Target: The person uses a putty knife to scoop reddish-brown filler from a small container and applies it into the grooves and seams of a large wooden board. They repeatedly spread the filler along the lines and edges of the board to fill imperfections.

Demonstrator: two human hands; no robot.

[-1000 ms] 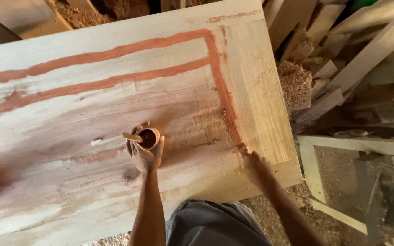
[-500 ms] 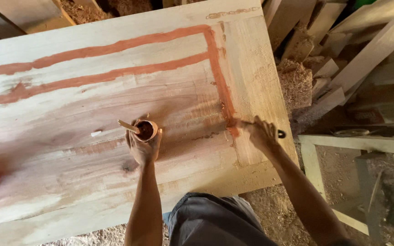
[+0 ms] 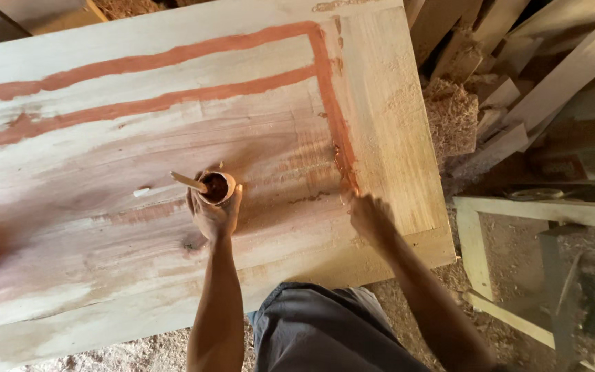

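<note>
Near the board's (image 3: pixel 394 124) right edge my right hand (image 3: pixel 370 217) smears paste (image 3: pixel 342 162) with narrow fingers, while my left (image 3: pixel 213 213) cups the small, light, probably slippery cup (image 3: pixel 216 187) underneath.

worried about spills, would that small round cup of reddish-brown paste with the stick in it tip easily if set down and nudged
The small round cup of reddish-brown paste, held in the left hand, looks narrow, so probably tippy. The wooden stick leans out over its rim, likely adding leverage. The paste looks thick, so it would probably ooze rather than splash.
</note>
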